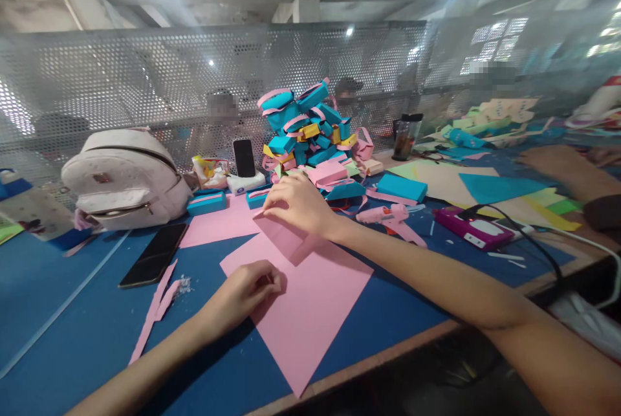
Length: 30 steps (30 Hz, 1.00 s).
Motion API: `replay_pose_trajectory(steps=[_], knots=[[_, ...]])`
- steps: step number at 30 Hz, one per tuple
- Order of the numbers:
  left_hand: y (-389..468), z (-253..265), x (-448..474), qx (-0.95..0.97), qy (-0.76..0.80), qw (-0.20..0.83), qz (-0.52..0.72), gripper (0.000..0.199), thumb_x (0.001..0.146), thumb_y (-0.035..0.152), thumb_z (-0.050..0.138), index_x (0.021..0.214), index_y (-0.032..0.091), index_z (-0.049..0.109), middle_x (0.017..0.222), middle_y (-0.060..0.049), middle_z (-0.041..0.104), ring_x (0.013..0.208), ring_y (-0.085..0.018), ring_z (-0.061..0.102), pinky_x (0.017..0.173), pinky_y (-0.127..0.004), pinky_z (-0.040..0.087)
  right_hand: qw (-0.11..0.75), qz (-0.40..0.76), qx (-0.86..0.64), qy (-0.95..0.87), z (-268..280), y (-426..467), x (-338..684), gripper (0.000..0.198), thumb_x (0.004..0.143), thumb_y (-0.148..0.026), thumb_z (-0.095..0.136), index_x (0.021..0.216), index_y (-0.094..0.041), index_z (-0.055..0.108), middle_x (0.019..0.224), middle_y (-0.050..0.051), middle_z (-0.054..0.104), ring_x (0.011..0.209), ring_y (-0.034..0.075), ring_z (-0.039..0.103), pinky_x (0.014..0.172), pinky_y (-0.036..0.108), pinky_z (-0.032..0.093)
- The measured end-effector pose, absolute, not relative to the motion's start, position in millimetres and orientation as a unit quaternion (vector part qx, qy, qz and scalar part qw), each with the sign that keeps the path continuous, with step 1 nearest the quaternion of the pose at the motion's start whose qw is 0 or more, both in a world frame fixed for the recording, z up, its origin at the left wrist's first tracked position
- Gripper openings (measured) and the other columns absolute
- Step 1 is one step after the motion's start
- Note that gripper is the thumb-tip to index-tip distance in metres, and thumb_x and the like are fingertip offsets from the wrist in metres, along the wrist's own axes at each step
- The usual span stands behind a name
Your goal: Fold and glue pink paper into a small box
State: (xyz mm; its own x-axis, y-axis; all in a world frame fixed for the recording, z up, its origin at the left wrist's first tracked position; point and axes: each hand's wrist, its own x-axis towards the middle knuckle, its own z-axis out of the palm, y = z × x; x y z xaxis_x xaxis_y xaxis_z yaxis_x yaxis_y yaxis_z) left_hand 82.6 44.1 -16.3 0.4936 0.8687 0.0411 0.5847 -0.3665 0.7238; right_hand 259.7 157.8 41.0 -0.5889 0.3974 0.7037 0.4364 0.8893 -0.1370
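Observation:
A large pink paper sheet (315, 312) lies askew on the blue table in front of me. My right hand (301, 206) reaches over its far part, thumb and fingertips pinched on a raised pink paper edge. Below that hand a darker, shaded area of the paper shows. Loosely curled, my left hand (257, 283) rests on the sheet's left side, and nothing shows in its fingers. Another pink sheet (213, 225) lies behind, with a blue paper box (207, 202) at its far edge. Beyond my right hand rises a pile of blue, pink and yellow paper boxes (310, 128).
On the left are a white backpack (129, 176), a black phone (152, 257) and pink paper strips (155, 306). To the right lie a pink glue gun (395, 218), a purple power bank (473, 228) with cables, and coloured sheets (504, 189). Another person's arm (572, 173) rests at far right.

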Motion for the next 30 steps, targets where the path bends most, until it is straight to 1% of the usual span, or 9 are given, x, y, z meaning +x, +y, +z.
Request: replay_pose_trajectory(steps=[4, 9, 12, 16, 18, 20, 24, 28, 30], knots=[[46, -9, 77, 0.798, 0.466, 0.323, 0.203, 0.011, 0.087, 0.021, 0.054, 0.08, 0.017, 0.062, 0.084, -0.002, 0.069, 0.078, -0.015, 0.06, 0.069, -0.025, 0.042, 0.385, -0.02, -0.237, -0.892, 41, 158, 260, 0.004, 0.081, -0.022, 0.076, 0.077, -0.024, 0.075, 0.085, -0.001, 0.076, 0.089, 0.02, 0.06, 0.085, 0.036, 0.03], [49, 4, 59, 0.822, 0.483, 0.251, 0.167, 0.012, 0.085, 0.022, 0.054, 0.082, 0.018, 0.066, 0.076, 0.0, 0.067, 0.067, -0.012, 0.056, 0.061, -0.022, 0.04, 0.384, -0.014, -0.238, -0.892, 41, 158, 260, 0.004, 0.082, -0.023, 0.075, 0.077, -0.024, 0.075, 0.084, -0.001, 0.076, 0.089, 0.02, 0.059, 0.085, 0.036, 0.03], [48, 17, 38, 0.811, 0.52, 0.208, 0.169, 0.015, 0.084, 0.022, 0.053, 0.083, 0.018, 0.067, 0.079, 0.0, 0.07, 0.07, -0.013, 0.059, 0.064, -0.022, 0.042, 0.387, -0.016, -0.234, -0.892, 41, 159, 260, 0.004, 0.081, -0.023, 0.076, 0.077, -0.024, 0.075, 0.084, -0.002, 0.076, 0.088, 0.02, 0.06, 0.085, 0.036, 0.031], [44, 30, 2, 0.77, 0.595, 0.167, 0.161, 0.013, 0.079, 0.024, 0.058, 0.074, 0.018, 0.068, 0.072, 0.001, 0.07, 0.07, -0.014, 0.061, 0.067, -0.022, 0.042, 0.387, -0.02, -0.232, -0.892, 42, 158, 260, 0.005, 0.082, -0.024, 0.076, 0.077, -0.024, 0.075, 0.085, -0.002, 0.076, 0.088, 0.019, 0.06, 0.084, 0.035, 0.031], [41, 33, -15, 0.753, 0.616, 0.166, 0.16, 0.016, 0.077, 0.03, 0.063, 0.068, 0.018, 0.066, 0.069, 0.001, 0.07, 0.067, -0.014, 0.06, 0.065, -0.022, 0.041, 0.386, -0.019, -0.235, -0.892, 42, 158, 260, 0.006, 0.083, -0.026, 0.075, 0.077, -0.024, 0.075, 0.084, -0.003, 0.076, 0.088, 0.019, 0.059, 0.084, 0.035, 0.03], [37, 33, -29, 0.737, 0.636, 0.158, 0.165, 0.019, 0.075, 0.035, 0.066, 0.068, 0.017, 0.066, 0.064, 0.002, 0.069, 0.063, -0.014, 0.058, 0.063, -0.021, 0.039, 0.383, -0.017, -0.237, -0.892, 42, 157, 259, 0.007, 0.083, -0.027, 0.074, 0.076, -0.025, 0.075, 0.084, -0.003, 0.076, 0.087, 0.019, 0.06, 0.085, 0.035, 0.03], [30, 29, -46, 0.706, 0.669, 0.152, 0.175, 0.027, 0.076, 0.045, 0.067, 0.07, 0.019, 0.069, 0.069, 0.002, 0.071, 0.07, -0.017, 0.06, 0.068, -0.022, 0.038, 0.385, -0.013, -0.238, -0.892, 42, 156, 259, 0.009, 0.083, -0.027, 0.074, 0.075, -0.025, 0.075, 0.085, -0.004, 0.076, 0.086, 0.018, 0.059, 0.085, 0.035, 0.03], [28, 25, -58, 0.694, 0.693, 0.103, 0.165, 0.037, 0.074, 0.055, 0.066, 0.062, 0.02, 0.067, 0.058, 0.004, 0.062, 0.063, -0.014, 0.051, 0.06, -0.02, 0.032, 0.39, -0.015, -0.238, -0.89, 40, 156, 259, 0.009, 0.083, -0.027, 0.075, 0.075, -0.025, 0.074, 0.085, -0.004, 0.076, 0.087, 0.019, 0.06, 0.086, 0.035, 0.03], [28, 24, -63, 0.703, 0.689, 0.081, 0.155, 0.038, 0.076, 0.055, 0.065, 0.061, 0.02, 0.066, 0.059, 0.004, 0.059, 0.062, -0.013, 0.048, 0.059, -0.02, 0.03, 0.388, -0.011, -0.239, -0.89, 40, 156, 259, 0.008, 0.083, -0.027, 0.075, 0.075, -0.026, 0.074, 0.085, -0.004, 0.076, 0.087, 0.019, 0.06, 0.087, 0.036, 0.03]])
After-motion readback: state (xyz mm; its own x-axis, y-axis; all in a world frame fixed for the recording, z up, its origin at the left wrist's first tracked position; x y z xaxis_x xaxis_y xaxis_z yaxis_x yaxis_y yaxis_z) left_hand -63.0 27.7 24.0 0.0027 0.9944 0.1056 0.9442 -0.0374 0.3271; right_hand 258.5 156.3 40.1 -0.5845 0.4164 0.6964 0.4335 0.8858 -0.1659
